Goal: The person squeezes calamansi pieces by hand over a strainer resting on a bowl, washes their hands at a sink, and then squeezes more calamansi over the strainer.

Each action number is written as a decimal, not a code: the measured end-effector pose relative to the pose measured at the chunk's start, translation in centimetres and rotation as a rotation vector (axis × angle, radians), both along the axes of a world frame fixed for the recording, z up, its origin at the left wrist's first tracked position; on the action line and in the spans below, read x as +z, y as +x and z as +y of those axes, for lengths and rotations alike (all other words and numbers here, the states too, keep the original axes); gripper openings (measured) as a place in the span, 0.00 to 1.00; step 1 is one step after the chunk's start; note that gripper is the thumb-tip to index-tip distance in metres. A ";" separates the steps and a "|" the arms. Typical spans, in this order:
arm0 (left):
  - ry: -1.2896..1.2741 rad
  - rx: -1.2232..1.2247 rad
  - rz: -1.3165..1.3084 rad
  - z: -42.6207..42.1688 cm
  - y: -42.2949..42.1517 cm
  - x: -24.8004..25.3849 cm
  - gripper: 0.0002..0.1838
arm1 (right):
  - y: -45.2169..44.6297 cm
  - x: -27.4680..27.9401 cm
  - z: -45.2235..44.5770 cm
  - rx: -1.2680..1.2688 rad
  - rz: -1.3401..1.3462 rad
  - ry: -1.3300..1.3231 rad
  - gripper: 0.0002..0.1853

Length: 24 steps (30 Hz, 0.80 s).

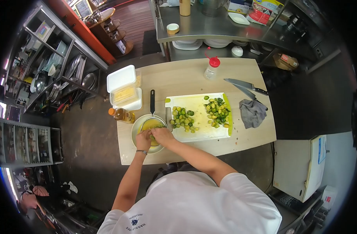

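Observation:
Over a pale bowl (135, 134) at the table's left part, my left hand (144, 140) and my right hand (161, 136) meet with fingers pressed together. What they hold is too small to make out. Under them a strainer with a black handle (152, 102) rests across the bowl, with yellow-green liquid and pulp in it. Right of the bowl lies a white cutting board (200, 134) with green ends. Whole-looking green citrus pieces (182, 118) lie on its left half, and a pile of cut or squeezed ones (218, 113) on its right.
An oil bottle (122, 116) and plastic containers (123, 94) stand left of the strainer handle. Farther back is a red-capped bottle (212, 69). Knives (241, 83) and a grey cloth (253, 113) lie at the right. A steel shelf (209, 27) stands behind the table.

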<state>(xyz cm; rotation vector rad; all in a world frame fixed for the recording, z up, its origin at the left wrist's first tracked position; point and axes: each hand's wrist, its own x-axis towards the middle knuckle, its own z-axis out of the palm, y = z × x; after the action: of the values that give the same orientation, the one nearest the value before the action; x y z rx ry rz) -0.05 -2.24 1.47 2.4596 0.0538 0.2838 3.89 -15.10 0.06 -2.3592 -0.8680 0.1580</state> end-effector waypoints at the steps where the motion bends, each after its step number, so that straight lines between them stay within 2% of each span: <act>1: 0.010 -0.001 0.012 0.0 -0.1 0.1 0.05 | 0.0 0.0 0.0 0.005 0.000 0.024 0.06; 24: 0.104 0.062 0.012 -0.7 -0.3 -0.8 0.02 | -0.1 0.0 0.1 -0.001 0.058 0.009 0.07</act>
<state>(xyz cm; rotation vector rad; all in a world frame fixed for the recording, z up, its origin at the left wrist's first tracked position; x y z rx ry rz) -0.34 -2.90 0.72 2.5667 0.1237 0.3060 3.82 -14.99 0.06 -2.3346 -0.8373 0.2205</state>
